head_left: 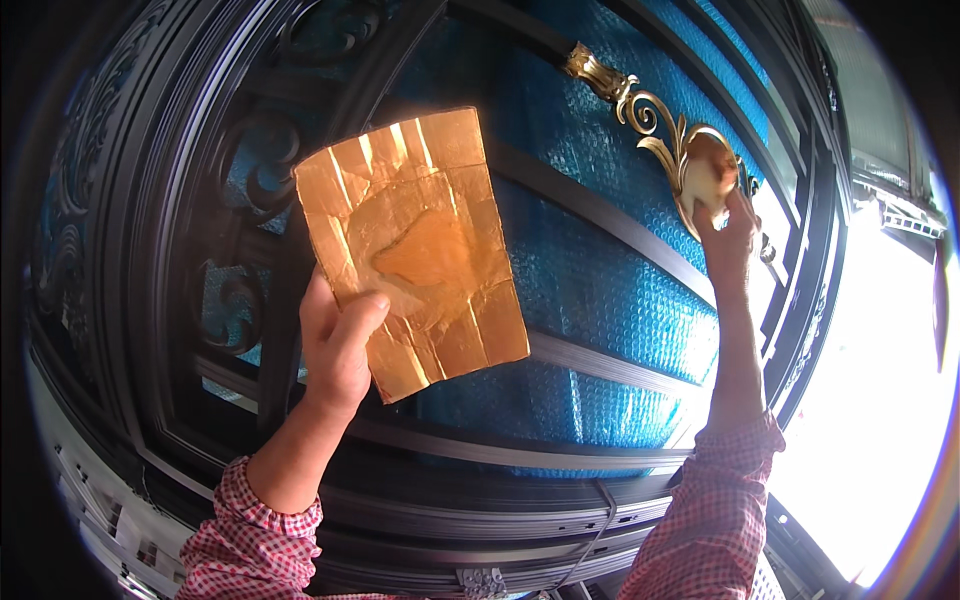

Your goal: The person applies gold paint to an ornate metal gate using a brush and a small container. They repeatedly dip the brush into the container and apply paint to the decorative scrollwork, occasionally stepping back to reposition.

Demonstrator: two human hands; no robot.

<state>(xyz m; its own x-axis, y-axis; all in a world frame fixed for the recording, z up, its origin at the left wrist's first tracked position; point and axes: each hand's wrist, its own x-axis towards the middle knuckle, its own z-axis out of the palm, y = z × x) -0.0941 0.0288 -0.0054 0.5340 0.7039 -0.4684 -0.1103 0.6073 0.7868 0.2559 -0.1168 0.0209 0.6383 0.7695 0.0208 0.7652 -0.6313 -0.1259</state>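
My left hand [345,345] grips the lower left edge of a gold-coloured card [470,330], thumb on top. Creases cross the card, and a smeared golden-orange patch [430,250] lies in its middle. At the upper right, my right hand [730,235] is closed on a small pale pad with a brown end [710,175], blurred so its exact kind is unclear. The pad is at the curled part of a gold scroll ornament [650,112] on the dark metal gate [590,210]. The ornament's far end is a fluted gold collar [597,72] round a bar.
Blue bubble wrap [570,300] shows behind the gate's dark bars. Dark scrollwork [235,300] fills the left side. Stacked dark metal profiles [480,510] run along the near side, with a thin cable [608,510] across them. Bright light floods the right side.
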